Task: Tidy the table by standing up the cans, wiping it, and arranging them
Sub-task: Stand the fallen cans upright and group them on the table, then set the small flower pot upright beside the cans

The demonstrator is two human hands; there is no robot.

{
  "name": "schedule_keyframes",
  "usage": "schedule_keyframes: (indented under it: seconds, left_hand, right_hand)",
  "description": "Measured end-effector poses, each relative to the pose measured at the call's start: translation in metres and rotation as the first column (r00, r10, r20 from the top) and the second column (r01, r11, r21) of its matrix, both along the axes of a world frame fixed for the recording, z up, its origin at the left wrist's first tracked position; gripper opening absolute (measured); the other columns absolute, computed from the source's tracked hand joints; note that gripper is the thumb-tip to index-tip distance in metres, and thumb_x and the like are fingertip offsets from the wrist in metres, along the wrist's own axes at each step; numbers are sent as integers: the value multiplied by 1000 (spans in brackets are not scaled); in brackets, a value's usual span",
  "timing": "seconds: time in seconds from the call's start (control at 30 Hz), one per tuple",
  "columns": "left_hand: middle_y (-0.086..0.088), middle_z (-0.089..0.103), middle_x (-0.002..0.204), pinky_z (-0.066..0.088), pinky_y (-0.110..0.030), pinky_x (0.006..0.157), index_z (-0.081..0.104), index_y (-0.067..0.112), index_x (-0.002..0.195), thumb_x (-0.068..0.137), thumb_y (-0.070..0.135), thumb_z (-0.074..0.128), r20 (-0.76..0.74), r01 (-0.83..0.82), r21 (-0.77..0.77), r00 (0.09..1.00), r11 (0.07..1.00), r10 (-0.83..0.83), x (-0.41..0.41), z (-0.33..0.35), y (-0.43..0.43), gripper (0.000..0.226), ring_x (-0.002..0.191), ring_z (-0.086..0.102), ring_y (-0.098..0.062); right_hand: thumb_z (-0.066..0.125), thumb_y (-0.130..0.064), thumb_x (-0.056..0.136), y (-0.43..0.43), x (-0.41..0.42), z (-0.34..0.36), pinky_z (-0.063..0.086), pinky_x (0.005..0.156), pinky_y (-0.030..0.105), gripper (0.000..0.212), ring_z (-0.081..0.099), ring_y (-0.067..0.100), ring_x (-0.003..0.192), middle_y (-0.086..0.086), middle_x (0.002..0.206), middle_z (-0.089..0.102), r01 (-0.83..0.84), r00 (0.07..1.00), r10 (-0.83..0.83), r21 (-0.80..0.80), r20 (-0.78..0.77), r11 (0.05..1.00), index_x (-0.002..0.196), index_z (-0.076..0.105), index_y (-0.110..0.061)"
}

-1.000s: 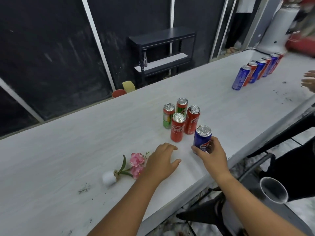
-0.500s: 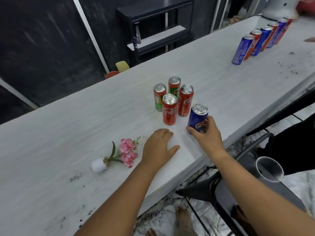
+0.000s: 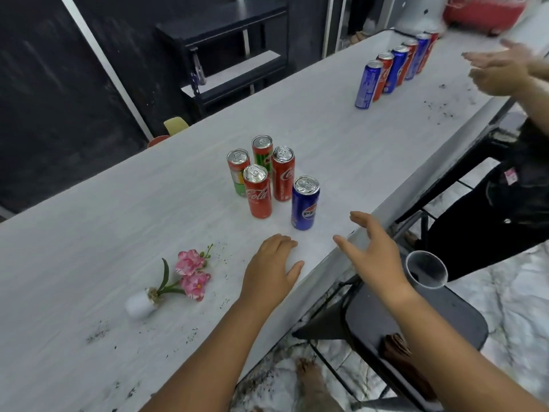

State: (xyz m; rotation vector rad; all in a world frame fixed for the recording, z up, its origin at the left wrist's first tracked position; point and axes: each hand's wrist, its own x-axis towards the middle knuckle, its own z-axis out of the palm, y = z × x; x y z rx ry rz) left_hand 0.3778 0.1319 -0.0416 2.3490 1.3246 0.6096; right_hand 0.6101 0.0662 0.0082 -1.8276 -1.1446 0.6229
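The left hand [image 3: 269, 270] lay flat and spread on the bench [image 3: 118, 221], holding nothing. The right hand [image 3: 372, 252] hovered with fingers splayed, empty, just right of the blue can [image 3: 305, 203]. That can stood upright, near the four standing cans [image 3: 261, 176] beyond. A careless sweep there could topple the tight cluster. Left of the hands, the tipped flower vase [image 3: 139, 304] and scattered dirt specks [image 3: 98, 334] might smear under a wipe.
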Motion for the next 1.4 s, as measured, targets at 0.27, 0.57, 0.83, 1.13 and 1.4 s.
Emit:
schedule_keyframes:
  seconds: [0.27, 0.57, 0.83, 1.13, 1.4]
  left_hand:
    - [5, 61, 150, 46, -30, 115, 69, 22, 140, 102, 40, 70, -21, 34, -24, 999, 999, -35, -6, -7, -13, 43, 142, 52, -13]
    - [12, 58, 147, 43, -26, 110, 61, 33, 143, 101, 34, 72, 70, -133, 28, 989, 991, 131, -91, 49, -10, 44, 136, 51, -6]
    - [13, 53, 152, 47, -37, 104, 55, 38, 148, 82, 56, 86, -75, -377, -126, 926, 917, 371, -226, 64, -12, 75, 142, 50, -18]
    - [29, 44, 152, 45, -33, 96, 42, 52, 152, 76, 67, 87, -89, -441, -236, 897, 866, 433, -258, 42, -30, 90, 140, 46, -5]
    - [17, 58, 150, 49, -36, 104, 53, 41, 152, 82, 51, 90, -128, -479, -161, 877, 863, 463, -267, 38, -35, 80, 135, 52, -14]
  right_hand:
    - [77, -53, 93, -54, 9, -7, 39, 107, 20, 51, 45, -22, 131, -37, 141, 56, 55, 998, -55, -34, 4, 998, 140, 56, -48]
    - [71, -68, 88, -58, -3, -32, 40, 107, 24, 52, 43, -26, 126, -49, 138, 50, 29, 999, -24, -121, 43, 992, 135, 52, -59]
    - [76, -54, 93, -54, -33, -29, 36, 125, 45, 45, 17, -7, 154, -21, 155, 52, -17, 994, 30, -121, 102, 993, 134, 58, -50]
    - [77, -59, 90, -30, -96, -20, 36, 121, 33, 48, 36, -2, 148, -26, 150, 47, -244, 969, 247, -108, 21, 964, 134, 58, -54]
    - [76, -57, 92, -1, -147, -19, 36, 120, 26, 48, 40, -15, 140, -49, 134, 44, -398, 911, 405, -99, 74, 912, 137, 59, -48]
